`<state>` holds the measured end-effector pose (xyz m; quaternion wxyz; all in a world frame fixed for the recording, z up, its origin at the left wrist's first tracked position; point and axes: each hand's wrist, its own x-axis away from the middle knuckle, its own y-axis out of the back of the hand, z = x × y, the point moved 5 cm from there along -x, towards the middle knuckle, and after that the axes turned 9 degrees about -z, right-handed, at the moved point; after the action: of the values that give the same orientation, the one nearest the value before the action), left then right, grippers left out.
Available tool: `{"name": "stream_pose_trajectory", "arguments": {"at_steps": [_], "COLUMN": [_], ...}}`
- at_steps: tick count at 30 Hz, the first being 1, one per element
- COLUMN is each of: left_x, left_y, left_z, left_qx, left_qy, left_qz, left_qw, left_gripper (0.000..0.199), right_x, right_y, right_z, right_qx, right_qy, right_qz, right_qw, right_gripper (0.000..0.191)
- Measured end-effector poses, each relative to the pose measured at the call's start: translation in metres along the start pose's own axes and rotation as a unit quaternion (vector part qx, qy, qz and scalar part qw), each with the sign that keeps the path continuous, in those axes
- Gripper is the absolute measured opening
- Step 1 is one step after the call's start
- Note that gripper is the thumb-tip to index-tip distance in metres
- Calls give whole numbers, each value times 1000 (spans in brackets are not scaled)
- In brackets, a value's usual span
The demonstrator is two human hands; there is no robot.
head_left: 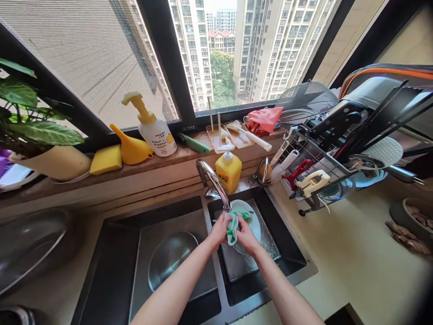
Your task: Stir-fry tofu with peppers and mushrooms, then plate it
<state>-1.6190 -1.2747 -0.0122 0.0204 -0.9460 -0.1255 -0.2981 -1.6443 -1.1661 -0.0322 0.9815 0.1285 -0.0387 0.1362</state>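
Head view: the left hand (219, 231) and right hand (247, 236) are holding the green-and-white cloth (232, 231) in a narrow grip beneath the faucet (218, 184); working low is probably limiting splashes.

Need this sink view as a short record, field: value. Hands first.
left hand: grips green-and-white cloth
right hand: grips same cloth
below hands: round white plate, in right basin
above hands: curved chrome faucet; water flow unclear
left basin: round shiny metal bowl
behind faucet: yellow pump bottle, upright
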Motion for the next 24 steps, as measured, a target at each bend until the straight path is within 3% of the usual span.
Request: {"name": "stream_pose_trajectory", "arguments": {"at_steps": [2, 4, 8, 11, 14, 17, 19, 21, 23, 24], "left_x": [-2, -2, 2, 2, -2, -7, -9, -7, -2, 1], "left_y": [3, 7, 12, 15, 19, 22, 24, 26, 27, 26], "left_z": [-7, -12, -23, -28, -25, -20, -20, -22, -25, -25], "left_qx": [-17, -40, -81, -100, -111, -117, -124, -137, -156, -168], "left_qy": [-5, -8, -23, -39, -54, -80, -106, -135, -162, -172], "left_qz": [-2, 7, 20, 12, 4, -12, -28, -41, -41, -37], "left_qw": [1000, 999, 996, 994, 992, 990, 986, 980, 974, 970], "left_gripper": [47, 47, 54, 72, 80, 74, 69, 68, 69, 69], "right_x": [19, 31, 26, 31, 64, 114, 144, 161, 162, 155], "right_y": [7, 21, 61, 97, 142, 191, 224, 242, 232, 214], "right_z": [-6, -18, -42, -41, -37, -59, -80, -90, -75, -58], "right_qx": [30, 73, 163, 203, 212, 221, 296, 402, 477, 489], "right_qy": [6, 1, -29, -39, -38, -66, -77, -60, -17, 16], "right_qz": [55, 71, 5, -46, -60, -41, -85, -150, -201, -212], "right_qw": [998, 995, 986, 977, 975, 972, 948, 901, 855, 846], "right_gripper": [30, 33, 37, 41, 44, 46, 44, 42, 40, 39]}}
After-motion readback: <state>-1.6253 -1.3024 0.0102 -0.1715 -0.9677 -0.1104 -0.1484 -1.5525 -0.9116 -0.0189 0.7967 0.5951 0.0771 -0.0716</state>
